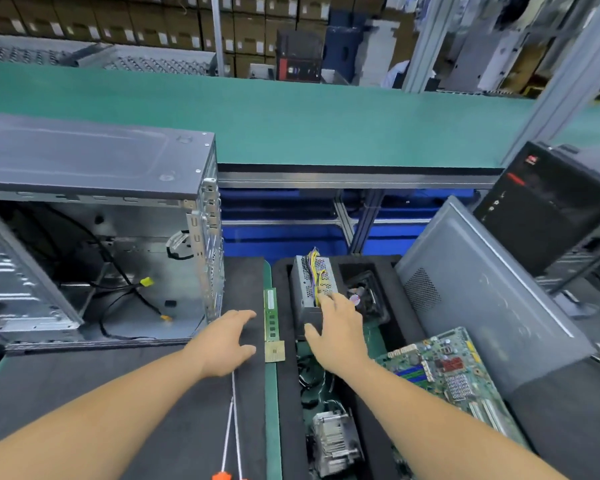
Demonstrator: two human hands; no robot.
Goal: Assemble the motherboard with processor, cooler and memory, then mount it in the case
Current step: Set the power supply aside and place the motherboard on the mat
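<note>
The open computer case (125, 265) lies on its side at the left, loose cables inside. A green memory stick (271, 313) lies on the bench, with the square processor (274, 351) at its near end. The green motherboard (447, 372) lies at the right, partly under a grey side panel. A finned cooler (333, 441) sits in the foam tray near me. My left hand (227, 341) hovers with relaxed fingers over the black mat just left of the processor. My right hand (336, 327) reaches over the near end of the grey power supply (312, 285), fingers spread.
A grey case side panel (482, 299) leans at the right against another black tower (551, 202). A small fan (364, 296) sits in the black foam tray (409, 327). The green conveyor belt (291, 123) runs behind. White cords with orange tips (229, 445) hang near me.
</note>
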